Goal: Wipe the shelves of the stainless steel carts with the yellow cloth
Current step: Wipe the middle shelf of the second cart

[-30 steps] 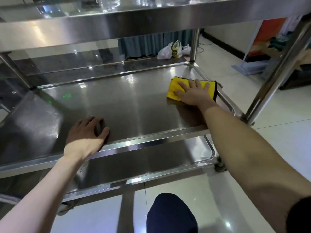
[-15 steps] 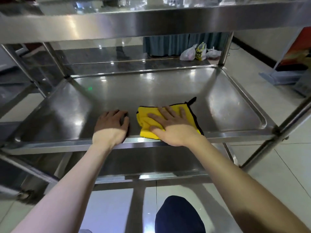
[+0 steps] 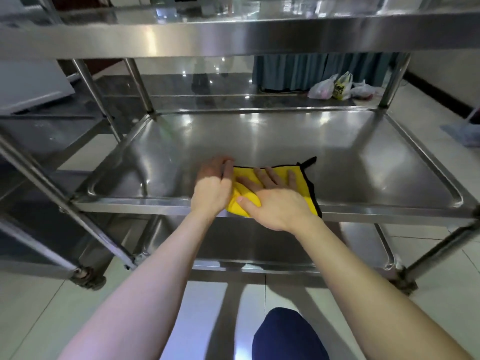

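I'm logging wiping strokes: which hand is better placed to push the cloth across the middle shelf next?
Probably right: the right hand lies flat on the yellow cloth; the left hand only touches its edge.

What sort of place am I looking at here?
Likely a back room of a canteen or clinic, though I cannot tell which: stainless steel carts stand on a glossy tiled floor, and filled plastic bags lie by a blue curtain.

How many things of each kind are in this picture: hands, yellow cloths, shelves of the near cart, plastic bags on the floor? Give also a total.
Hands: 2 (left hand, right hand)
Yellow cloth: 1
Near cart shelves: 3 (top shelf, middle shelf, bottom shelf)
Plastic bags: 3 (left bag, middle bag, right bag)
Total: 9
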Demonstrator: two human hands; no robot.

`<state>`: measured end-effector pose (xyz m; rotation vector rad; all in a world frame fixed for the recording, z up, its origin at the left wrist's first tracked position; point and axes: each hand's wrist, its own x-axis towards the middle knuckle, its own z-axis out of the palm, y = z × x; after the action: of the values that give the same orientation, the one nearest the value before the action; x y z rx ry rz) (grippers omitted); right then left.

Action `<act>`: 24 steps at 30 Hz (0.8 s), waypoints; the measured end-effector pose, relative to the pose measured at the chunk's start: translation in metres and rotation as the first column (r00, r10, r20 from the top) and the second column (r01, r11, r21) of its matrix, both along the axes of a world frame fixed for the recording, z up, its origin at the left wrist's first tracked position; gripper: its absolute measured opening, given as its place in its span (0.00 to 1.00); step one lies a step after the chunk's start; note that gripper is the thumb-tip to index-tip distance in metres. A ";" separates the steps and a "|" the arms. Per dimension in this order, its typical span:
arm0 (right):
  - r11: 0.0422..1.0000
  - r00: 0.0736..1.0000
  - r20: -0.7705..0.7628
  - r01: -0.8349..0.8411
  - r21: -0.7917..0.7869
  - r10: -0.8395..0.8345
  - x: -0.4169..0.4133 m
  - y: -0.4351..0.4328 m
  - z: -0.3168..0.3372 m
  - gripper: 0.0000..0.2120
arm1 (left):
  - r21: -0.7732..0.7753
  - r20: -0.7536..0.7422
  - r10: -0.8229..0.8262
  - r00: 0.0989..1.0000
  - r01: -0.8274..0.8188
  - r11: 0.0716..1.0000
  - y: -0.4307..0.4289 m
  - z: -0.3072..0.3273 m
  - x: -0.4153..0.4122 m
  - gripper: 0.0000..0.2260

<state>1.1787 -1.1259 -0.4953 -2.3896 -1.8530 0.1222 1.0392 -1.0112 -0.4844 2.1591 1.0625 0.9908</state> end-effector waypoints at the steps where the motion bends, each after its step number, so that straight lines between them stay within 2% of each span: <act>1: 1.000 1.000 -0.002 0.002 0.001 -0.002 -0.002 0.002 0.000 0.36 | -0.065 0.087 0.013 0.996 -0.007 0.998 0.003 0.003 -0.008 0.13; 3: 1.000 1.000 -0.006 0.004 0.005 -0.004 -0.001 0.003 -0.001 0.36 | -0.037 0.149 0.056 0.987 -0.051 0.998 0.007 0.005 -0.036 0.10; 5: 1.000 1.000 -0.009 0.009 -0.009 -0.009 0.002 0.002 0.001 0.37 | 0.127 0.139 0.176 0.974 -0.194 0.973 0.014 -0.002 -0.080 0.11; 6: 1.000 1.000 -0.011 0.020 -0.021 -0.020 0.003 0.002 0.003 0.38 | 0.198 0.171 0.277 0.946 -0.308 0.931 0.020 -0.008 -0.107 0.11; 8: 0.998 0.998 -0.022 0.050 -0.050 -0.051 0.001 0.005 0.005 0.39 | 0.196 0.289 0.501 0.816 -0.563 0.803 0.037 -0.016 -0.162 0.16; 10: 0.994 0.997 -0.027 0.076 -0.078 -0.078 -0.004 0.010 0.008 0.40 | 0.051 0.346 0.646 0.680 -0.701 0.711 0.060 -0.019 -0.208 0.25; 12: 0.991 0.995 -0.025 0.092 -0.096 -0.094 -0.012 0.019 0.010 0.40 | -0.051 0.319 0.673 0.667 -0.697 0.715 0.085 -0.020 -0.244 0.32; 14: 0.989 0.994 -0.030 0.104 -0.101 -0.107 -0.022 0.032 0.011 0.39 | -0.145 0.300 0.600 0.742 -0.586 0.797 0.108 -0.019 -0.266 0.36; 16: 0.988 0.993 -0.031 0.111 -0.109 -0.115 -0.034 0.050 0.010 0.40 | -0.199 0.252 0.518 0.818 -0.480 0.854 0.125 -0.017 -0.277 0.30; 20: 0.983 0.989 -0.034 0.141 -0.118 -0.146 -0.066 0.102 0.002 0.43 | -0.109 0.211 0.462 0.861 -0.449 0.887 0.144 -0.019 -0.289 0.14; 24: 0.983 0.987 -0.033 0.151 -0.102 -0.155 -0.100 0.172 -0.002 0.45 | -0.031 0.216 0.401 0.890 -0.404 0.914 0.151 -0.027 -0.299 0.09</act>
<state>1.0784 -0.9544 -0.4975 -2.5642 -1.6757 0.2525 0.7403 -0.8606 -0.5111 1.8183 1.4276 1.3893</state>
